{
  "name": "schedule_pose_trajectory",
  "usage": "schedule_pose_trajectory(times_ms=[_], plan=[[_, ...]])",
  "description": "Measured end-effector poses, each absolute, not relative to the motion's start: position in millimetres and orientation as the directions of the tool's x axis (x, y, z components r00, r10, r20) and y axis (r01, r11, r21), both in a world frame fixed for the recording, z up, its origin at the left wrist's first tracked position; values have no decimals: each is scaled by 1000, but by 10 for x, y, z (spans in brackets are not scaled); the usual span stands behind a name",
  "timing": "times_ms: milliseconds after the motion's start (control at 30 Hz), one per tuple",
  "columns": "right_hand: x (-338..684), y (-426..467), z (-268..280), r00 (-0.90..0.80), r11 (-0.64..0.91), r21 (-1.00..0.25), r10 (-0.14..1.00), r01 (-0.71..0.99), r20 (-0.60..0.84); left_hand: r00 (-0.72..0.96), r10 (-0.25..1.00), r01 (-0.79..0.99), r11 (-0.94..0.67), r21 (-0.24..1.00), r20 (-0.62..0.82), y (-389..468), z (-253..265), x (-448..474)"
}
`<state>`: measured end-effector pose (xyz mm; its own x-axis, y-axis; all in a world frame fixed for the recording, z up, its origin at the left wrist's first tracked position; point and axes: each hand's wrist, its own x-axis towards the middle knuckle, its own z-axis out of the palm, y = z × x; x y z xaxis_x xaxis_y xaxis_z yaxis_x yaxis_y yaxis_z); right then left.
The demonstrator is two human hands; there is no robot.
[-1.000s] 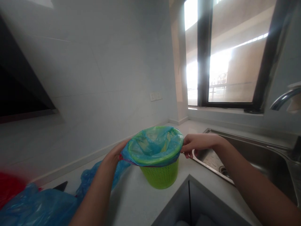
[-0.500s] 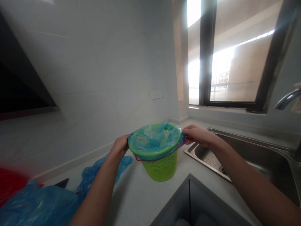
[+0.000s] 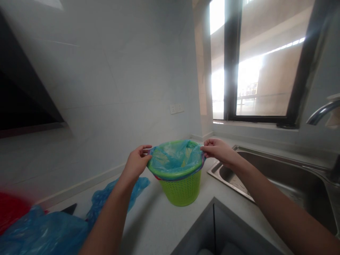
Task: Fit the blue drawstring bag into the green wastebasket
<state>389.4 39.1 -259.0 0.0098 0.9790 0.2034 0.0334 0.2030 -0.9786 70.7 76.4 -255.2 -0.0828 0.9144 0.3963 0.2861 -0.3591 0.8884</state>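
Both hands are pinching the thin blue plastic bag liner point(image 3: 174, 159) at opposite sides of the round lime-green mesh basket point(image 3: 181, 189) on the grey desk point(image 3: 156, 223): left hand point(image 3: 136, 163) and right hand point(image 3: 216, 149), fingers closed on the film. I'd pull evenly on both sides so the hem seats under the rim without tearing.

the small green basket point(image 3: 181, 189) looks like hard plastic, its wall a perforated lattice with a smooth rim. the blue bag point(image 3: 174, 157) lining it is thin, translucent plastic film, crinkled and slightly shiny; more blue film point(image 3: 47, 232) lies crumpled on the counter. the countertop point(image 3: 156, 223) is pale, smooth and matt. the sink point(image 3: 289, 177) is brushed metal with a dull sheen. the wall point(image 3: 106, 88) is smooth, faintly glossy tile.
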Motion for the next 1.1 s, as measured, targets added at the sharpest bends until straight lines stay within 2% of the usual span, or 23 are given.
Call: schedule_pose_trajectory(times_ms=[200, 400, 567, 667, 733, 800, 900, 933, 1000, 1067, 1100], plan=[[3853, 347, -2633, -16, 393, -905, 918, 166, 396, -56, 903, 272, -396, 877, 425, 611, -2491, 844], [3689, 223, -2618, -26, 433, -887, 900, 157, 435, 34, 925, 219, -376, 901, 378, 584, -2534, 932], [3693, 226, -2623, -6, 409, -879, 907, 245, 421, -89, 932, 18, -350, 937, 350, 628, -2539, 971], [3734, 221, -2583, -37, 331, -930, 943, 157, 330, -169, 938, -140, -327, 935, 303, 685, -2546, 977], [3785, 207, -2523, -104, 261, -959, 963, 107, 250, -152, 942, -168, -323, 931, 299, 734, -2566, 972], [3867, 223, -2465, -98, 267, -959, 961, 94, 258, -98, 948, -121, -314, 942, 303, 782, -2590, 951], [4028, 385, -2477, 174, 398, -908, 892, 135, 417, -48, 962, 44, -266, 963, 268, 816, -2595, 867], [4079, 474, -2521, 269, 398, -906, 865, 145, 423, -72, 965, 119, -241, 963, 251, 807, -2581, 824], [4160, 668, -2656, 329, 271, -957, 898, 107, 291, -166, 962, 269, -167, 948, 217, 753, -2529, 719], [4197, 837, -2819, 218, 75, -997, 973, 32, 80, -197, 972, 394, -39, 918, 126, 653, -2457, 614], [4199, 899, -2895, 144, 7, -1000, 990, 11, 8, -149, 987, 444, 18, 896, 54, 594, -2422, 572]])
